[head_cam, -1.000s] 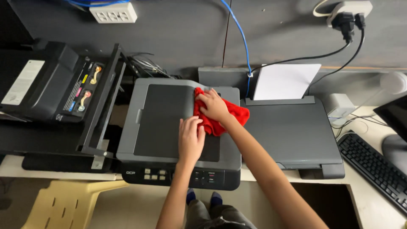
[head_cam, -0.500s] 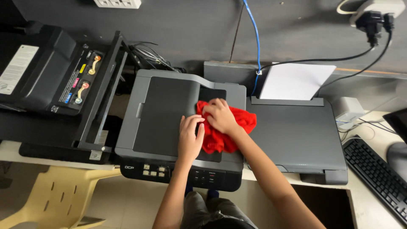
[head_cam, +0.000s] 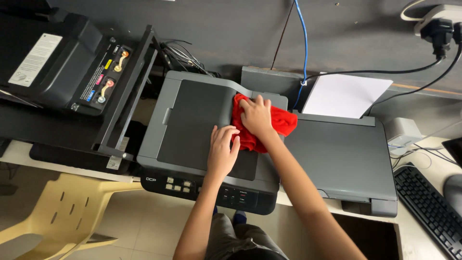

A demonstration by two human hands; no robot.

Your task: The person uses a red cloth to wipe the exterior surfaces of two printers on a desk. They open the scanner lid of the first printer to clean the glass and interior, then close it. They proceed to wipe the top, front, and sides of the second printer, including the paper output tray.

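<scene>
right hand [head_cam: 256,115] is pressed down on the red cloth [head_cam: 262,126], fingers spread over the bunched fabric and bearing on it rather than gripping round it — the cloth lies on the lid of the grey printer [head_cam: 202,130], toward its back right corner, spilling a little past the right edge. left hand [head_cam: 222,150] lies flat just beside it, palm down on the dark lid panel, fingers open and together-ish, its fingertips touching the cloth's lower left edge; it holds nothing.

outward now: the grey printer has a dark control strip with small buttons [head_cam: 178,184] along its front edge. right of it, touching side by side, sits a second grey printer [head_cam: 337,159] with white paper [head_cam: 344,96] standing in its rear tray. a blue cable [head_cam: 303,43] runs down the wall behind and black cables [head_cam: 385,72] lead off to a plug at upper right. far right, a black keyboard [head_cam: 428,207] lies on the bench [head_cam: 409,240]. to the left, a black printer [head_cam: 53,62] stands with its lid open — coloured ink caps show along its side. below left, a pale yellow plastic chair [head_cam: 62,212] stands on the floor, and the person's knees show under the bench edge.
</scene>
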